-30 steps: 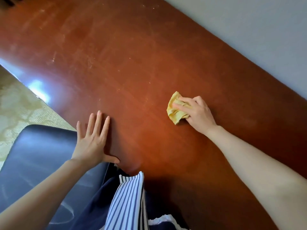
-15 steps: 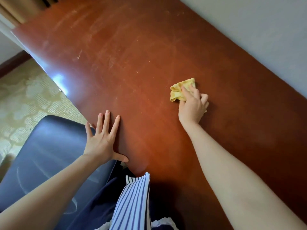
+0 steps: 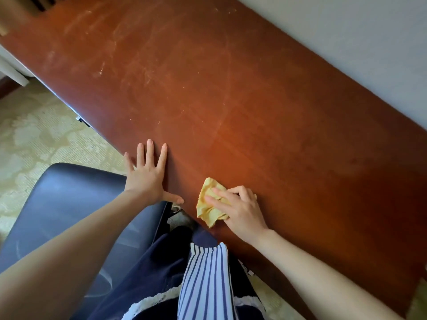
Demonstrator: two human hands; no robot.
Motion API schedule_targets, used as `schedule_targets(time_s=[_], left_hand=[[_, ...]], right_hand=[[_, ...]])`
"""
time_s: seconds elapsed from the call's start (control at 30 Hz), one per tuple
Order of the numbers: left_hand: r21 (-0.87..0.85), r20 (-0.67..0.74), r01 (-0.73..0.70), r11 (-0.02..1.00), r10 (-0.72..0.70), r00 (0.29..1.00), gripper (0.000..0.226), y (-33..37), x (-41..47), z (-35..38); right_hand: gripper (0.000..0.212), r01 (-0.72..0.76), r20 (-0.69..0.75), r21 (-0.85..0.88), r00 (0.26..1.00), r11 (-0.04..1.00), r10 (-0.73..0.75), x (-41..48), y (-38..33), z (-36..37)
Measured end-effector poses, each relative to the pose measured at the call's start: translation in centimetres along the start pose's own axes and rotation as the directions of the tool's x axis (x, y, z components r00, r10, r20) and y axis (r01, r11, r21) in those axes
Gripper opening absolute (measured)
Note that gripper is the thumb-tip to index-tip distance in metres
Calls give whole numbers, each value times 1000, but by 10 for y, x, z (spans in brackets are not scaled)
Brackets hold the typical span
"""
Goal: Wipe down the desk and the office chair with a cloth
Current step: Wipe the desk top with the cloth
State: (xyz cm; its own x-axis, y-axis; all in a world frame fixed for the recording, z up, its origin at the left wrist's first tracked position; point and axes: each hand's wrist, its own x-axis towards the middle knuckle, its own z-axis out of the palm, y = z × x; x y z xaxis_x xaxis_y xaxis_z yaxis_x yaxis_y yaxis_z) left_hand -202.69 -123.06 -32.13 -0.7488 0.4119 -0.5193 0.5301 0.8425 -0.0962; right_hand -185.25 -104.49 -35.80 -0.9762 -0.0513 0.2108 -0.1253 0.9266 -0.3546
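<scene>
A long reddish-brown wooden desk (image 3: pixel 231 100) runs diagonally through the view, with pale streaks and specks on its far part. My right hand (image 3: pixel 240 211) holds a crumpled yellow cloth (image 3: pixel 209 207) against the desk near its front edge, fingers curled over it. My left hand (image 3: pixel 146 175) lies flat on the front edge with fingers spread and thumb out, just left of the cloth. The dark leather office chair (image 3: pixel 69 215) stands beside the desk under my left arm.
A grey wall (image 3: pixel 358 42) borders the desk's far side. Patterned beige carpet (image 3: pixel 39 139) covers the floor left of the desk. My striped shirt and dark clothing (image 3: pixel 203 285) hang at the bottom centre. White furniture (image 3: pixel 12 72) shows at the left edge.
My right hand has dragged the cloth back from the middle of the desk to the front edge, close to my left hand. The left hand stays flat on the edge.
</scene>
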Motion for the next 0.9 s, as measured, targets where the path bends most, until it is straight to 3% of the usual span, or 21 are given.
schedule_targets(time_s=[0.2, 0.27, 0.47, 0.6, 0.77, 0.9], left_hand=[[4, -14, -29, 1000, 29, 999, 154, 3, 1, 6], [-8, -20, -32, 999, 32, 999, 154, 3, 1, 7], [-3, -33, -41, 999, 41, 999, 153, 2, -2, 7], [18, -40, -32, 999, 33, 999, 153, 3, -2, 7], [31, -46, -27, 999, 29, 999, 154, 4, -4, 10], [36, -39, -9, 999, 10, 999, 152, 5, -2, 11]], right_hand=[[70, 260, 142, -6, 956, 966, -256, -21, 21, -19], [70, 274, 161, -41, 951, 961, -264, -12, 37, -28], [63, 17, 67, -119, 998, 993, -10, 36, 97, -54], [56, -217, 28, -153, 974, 964, 223, 87, 130, -61], [45, -589, -122, -65, 806, 805, 580, 157, 152, -46], [37, -765, -235, -10, 627, 644, 742, 205, 150, -29]])
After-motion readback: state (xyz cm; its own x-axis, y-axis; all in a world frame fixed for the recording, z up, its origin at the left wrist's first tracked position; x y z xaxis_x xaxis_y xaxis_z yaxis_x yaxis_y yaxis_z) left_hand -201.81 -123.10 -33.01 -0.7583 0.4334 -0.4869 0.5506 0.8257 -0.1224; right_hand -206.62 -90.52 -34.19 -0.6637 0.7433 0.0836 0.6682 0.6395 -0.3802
